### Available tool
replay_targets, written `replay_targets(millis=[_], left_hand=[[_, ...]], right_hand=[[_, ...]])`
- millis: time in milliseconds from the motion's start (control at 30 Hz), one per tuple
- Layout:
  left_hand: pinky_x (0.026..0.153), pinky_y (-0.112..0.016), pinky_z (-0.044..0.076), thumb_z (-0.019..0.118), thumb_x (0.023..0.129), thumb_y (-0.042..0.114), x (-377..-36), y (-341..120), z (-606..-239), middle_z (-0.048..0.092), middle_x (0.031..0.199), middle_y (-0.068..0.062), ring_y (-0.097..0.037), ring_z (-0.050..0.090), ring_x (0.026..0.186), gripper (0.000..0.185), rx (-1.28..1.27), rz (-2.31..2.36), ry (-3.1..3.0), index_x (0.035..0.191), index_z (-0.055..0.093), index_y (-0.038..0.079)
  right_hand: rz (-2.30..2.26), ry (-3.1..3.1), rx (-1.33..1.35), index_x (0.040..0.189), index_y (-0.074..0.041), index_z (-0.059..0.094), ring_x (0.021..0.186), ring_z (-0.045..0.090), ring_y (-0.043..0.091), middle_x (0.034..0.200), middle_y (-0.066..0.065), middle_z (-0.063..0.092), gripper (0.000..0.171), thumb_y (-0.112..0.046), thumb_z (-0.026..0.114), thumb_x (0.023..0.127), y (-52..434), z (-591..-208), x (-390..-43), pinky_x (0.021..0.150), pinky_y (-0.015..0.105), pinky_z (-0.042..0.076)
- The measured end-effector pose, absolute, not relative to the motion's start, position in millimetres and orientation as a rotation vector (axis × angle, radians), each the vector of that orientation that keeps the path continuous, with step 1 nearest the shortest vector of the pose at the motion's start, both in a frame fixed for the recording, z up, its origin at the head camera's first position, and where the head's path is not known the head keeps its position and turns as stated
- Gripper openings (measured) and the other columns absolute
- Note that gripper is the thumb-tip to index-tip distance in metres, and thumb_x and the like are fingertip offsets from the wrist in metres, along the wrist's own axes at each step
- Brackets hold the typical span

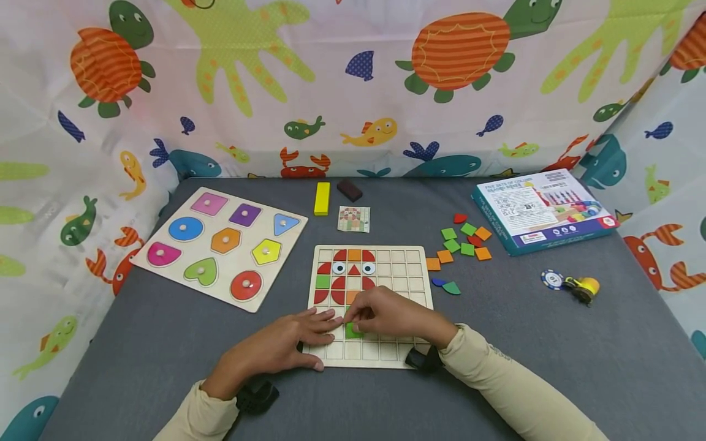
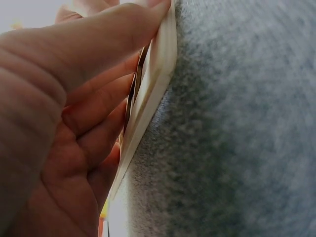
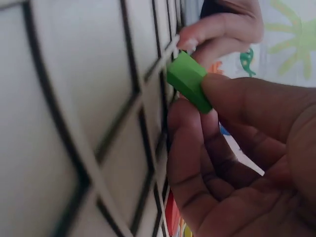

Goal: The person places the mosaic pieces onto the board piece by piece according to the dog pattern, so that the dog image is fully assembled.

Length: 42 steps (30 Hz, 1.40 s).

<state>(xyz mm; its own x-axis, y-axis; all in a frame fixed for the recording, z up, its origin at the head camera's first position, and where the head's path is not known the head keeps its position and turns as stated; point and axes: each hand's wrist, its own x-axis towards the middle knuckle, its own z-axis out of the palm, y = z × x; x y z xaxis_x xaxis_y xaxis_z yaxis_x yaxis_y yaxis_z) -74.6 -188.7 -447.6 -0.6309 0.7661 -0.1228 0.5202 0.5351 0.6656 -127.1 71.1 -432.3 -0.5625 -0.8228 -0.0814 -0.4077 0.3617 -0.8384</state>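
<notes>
A wooden grid board [image 1: 405, 269] lies on the grey table, with red, orange and green tiles and two eye tiles filling its upper left cells. My right hand [image 1: 380, 312] pinches a green square tile [image 1: 353, 331] [image 3: 188, 80] just over the board's lower left cells. My left hand [image 1: 292, 343] lies flat on the board's lower left corner, fingers straight on top, thumb against the board's edge [image 2: 148, 103]. Loose green, orange, red and blue tiles [image 1: 460, 242] lie to the right of the board.
A shape puzzle with pegs [image 1: 220, 245] lies at the left. A small pattern card [image 1: 353, 218], a yellow block [image 1: 322, 198] and a dark block [image 1: 349, 190] sit behind the board. A box [image 1: 543, 211], a chip [image 1: 552, 279] and a yellow toy [image 1: 583, 288] are at the right.
</notes>
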Motion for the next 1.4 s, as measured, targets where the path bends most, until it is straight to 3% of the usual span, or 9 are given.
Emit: replay_targets(millis=[267, 500, 767, 1067, 1233, 1400], left_hand=[[0.113, -0.045, 0.025, 0.075, 0.085, 0.036, -75, -188, -447, 0.042, 0.147, 0.008, -0.016, 0.029, 0.141, 0.058, 1.041, 0.799, 2.389, 0.135, 0.059, 0.013], [0.112, -0.045, 0.026, 0.075, 0.085, 0.035, -73, -189, -448, 0.043, 0.147, 0.008, -0.015, 0.029, 0.141, 0.059, 1.037, 0.821, 2.370, 0.136, 0.057, 0.013], [0.112, -0.045, 0.026, 0.075, 0.085, 0.035, -73, -190, -449, 0.042, 0.148, 0.009, -0.014, 0.028, 0.142, 0.059, 1.029, 0.823, 2.365, 0.137, 0.057, 0.014], [0.113, -0.045, 0.025, 0.075, 0.086, 0.033, -72, -188, -448, 0.040, 0.149, 0.009, -0.014, 0.027, 0.142, 0.059, 1.004, 0.796, 2.363, 0.138, 0.056, 0.014], [0.113, -0.046, 0.025, 0.076, 0.085, 0.032, -72, -189, -448, 0.040, 0.149, 0.009, -0.014, 0.026, 0.143, 0.059, 0.995, 0.810, 2.361, 0.138, 0.056, 0.014], [0.113, -0.045, 0.025, 0.076, 0.085, 0.032, -73, -188, -449, 0.041, 0.149, 0.010, -0.014, 0.026, 0.143, 0.058, 0.995, 0.832, 2.361, 0.137, 0.057, 0.014]], right_hand=[[-1.041, 2.253, -1.040, 0.095, -0.008, 0.074, 0.072, 0.053, 0.007, 0.081, -0.007, 0.060, 0.013, 0.000, 0.070, 0.086, 67, -432, -120, 0.064, 0.025, 0.048], [-1.056, 2.255, -1.093, 0.097, -0.008, 0.075, 0.074, 0.056, 0.007, 0.087, -0.003, 0.065, 0.011, -0.003, 0.071, 0.088, 74, -431, -123, 0.068, 0.025, 0.050], [-1.122, 2.363, -1.036, 0.103, -0.009, 0.075, 0.079, 0.055, 0.010, 0.093, -0.001, 0.067, 0.016, -0.003, 0.069, 0.089, 105, -425, -138, 0.069, 0.027, 0.049], [-1.104, 2.610, -0.849, 0.107, -0.002, 0.073, 0.079, 0.057, 0.014, 0.093, 0.002, 0.067, 0.019, -0.002, 0.069, 0.089, 152, -427, -160, 0.069, 0.031, 0.050], [-1.040, 2.768, -0.678, 0.114, 0.001, 0.070, 0.093, 0.061, 0.026, 0.106, 0.013, 0.068, 0.024, 0.000, 0.067, 0.090, 176, -428, -175, 0.079, 0.043, 0.053], [-0.944, 2.877, -0.591, 0.118, 0.003, 0.067, 0.116, 0.054, 0.038, 0.119, 0.021, 0.063, 0.028, 0.001, 0.064, 0.091, 200, -432, -186, 0.094, 0.055, 0.043]])
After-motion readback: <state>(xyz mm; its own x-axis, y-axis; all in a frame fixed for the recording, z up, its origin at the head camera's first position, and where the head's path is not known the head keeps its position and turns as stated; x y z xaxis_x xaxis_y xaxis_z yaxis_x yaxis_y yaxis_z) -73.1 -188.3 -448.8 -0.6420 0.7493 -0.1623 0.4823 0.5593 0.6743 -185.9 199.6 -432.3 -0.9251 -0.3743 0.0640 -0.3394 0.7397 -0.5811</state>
